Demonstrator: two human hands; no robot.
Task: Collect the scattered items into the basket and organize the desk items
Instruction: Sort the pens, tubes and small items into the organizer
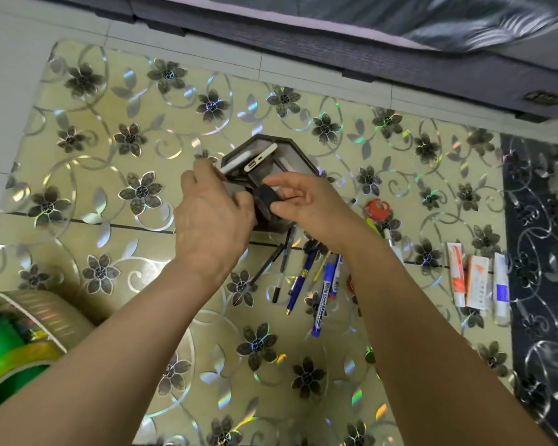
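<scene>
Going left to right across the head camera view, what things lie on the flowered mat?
Green tape roll → dark hexagonal desk organizer → blue whiteboard marker → red round cap → orange-and-white tube → blue-and-white tube.

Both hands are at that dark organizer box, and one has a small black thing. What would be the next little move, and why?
Probably lowering the small black object into the open front compartment of the dark organizer. The right hand pinches it just above that opening, while the left hand grips the organizer's near side, seemingly steadying it. Two white flat devices already stand in the back section. The pens lie loose nearby, likely next.
</scene>
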